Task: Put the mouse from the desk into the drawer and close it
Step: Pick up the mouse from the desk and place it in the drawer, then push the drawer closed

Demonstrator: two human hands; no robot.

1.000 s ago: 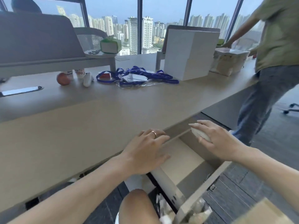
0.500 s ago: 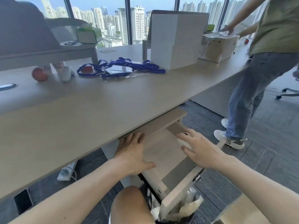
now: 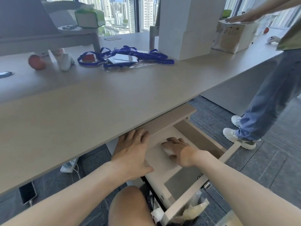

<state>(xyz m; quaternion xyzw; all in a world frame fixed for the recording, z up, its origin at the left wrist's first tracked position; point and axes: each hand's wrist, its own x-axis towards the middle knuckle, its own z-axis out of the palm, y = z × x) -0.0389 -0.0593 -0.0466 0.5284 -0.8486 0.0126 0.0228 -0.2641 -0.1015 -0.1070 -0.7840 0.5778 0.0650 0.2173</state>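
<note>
The beige drawer stands pulled out from under the desk, right of my knee. My right hand is inside it, low over the drawer floor, curled over the white mouse, of which only a pale sliver shows under the fingers. My left hand, with a ring on one finger, lies flat on the drawer's left edge just below the desk's front edge, fingers spread, holding nothing I can see.
Blue lanyards with badges, a red ball, a white object and stacked white boxes sit far back on the desk. Another person stands at the right. A power strip lies on the floor.
My right hand has gone from the drawer's right rim down onto the drawer floor with the mouse. My left hand slid from the desk edge onto the drawer's left side. My view tilted down.
</note>
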